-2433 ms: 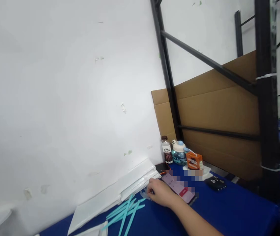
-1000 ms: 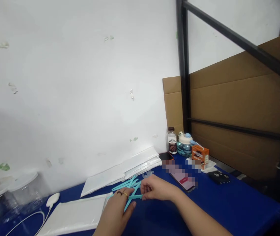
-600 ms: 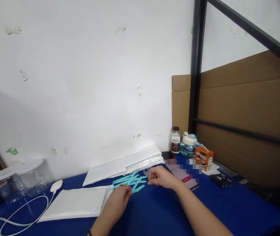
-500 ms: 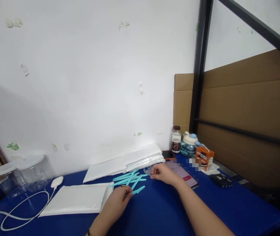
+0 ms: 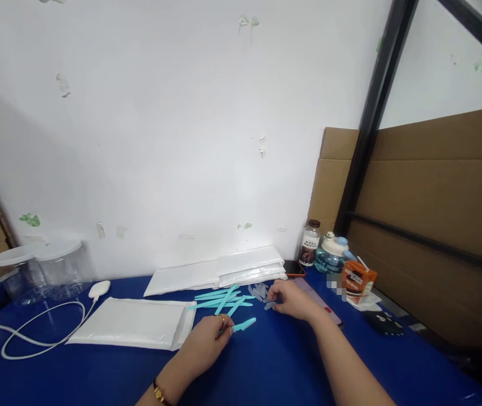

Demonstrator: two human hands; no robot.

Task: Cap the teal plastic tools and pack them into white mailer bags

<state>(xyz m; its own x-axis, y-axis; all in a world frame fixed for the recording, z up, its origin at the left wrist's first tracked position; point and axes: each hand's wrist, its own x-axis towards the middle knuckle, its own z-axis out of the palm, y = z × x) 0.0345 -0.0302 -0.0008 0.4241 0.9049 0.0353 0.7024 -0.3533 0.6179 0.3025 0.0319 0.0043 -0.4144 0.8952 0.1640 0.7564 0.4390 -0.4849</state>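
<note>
My left hand (image 5: pixel 207 342) is closed in a pinch on the handle of a turquoise eyebrow razor (image 5: pixel 244 325), whose blade end points right. Just behind it, several more turquoise razors (image 5: pixel 219 296) lie crossed in a loose pile on the blue table. My right hand (image 5: pixel 293 300) has its fingertips pinched on a small translucent blade cap (image 5: pixel 269 306), low over the table. More translucent caps (image 5: pixel 259 291) lie in a small heap right beside those fingers, partly hidden by them.
A white padded envelope (image 5: pixel 133 321) lies left of my left hand; more envelopes (image 5: pixel 249 265) are stacked by the wall. A phone (image 5: pixel 314 296) lies under my right forearm. Bottles (image 5: pixel 309 243) and an orange carton (image 5: pixel 357 280) stand right. Clear jars (image 5: pixel 61 273) and a white cable (image 5: pixel 46 304) are left.
My left hand has drawn its razor away from the pile, towards me. My right hand has shifted off the cap heap with a cap at its fingertips. The camera view has tilted slightly.
</note>
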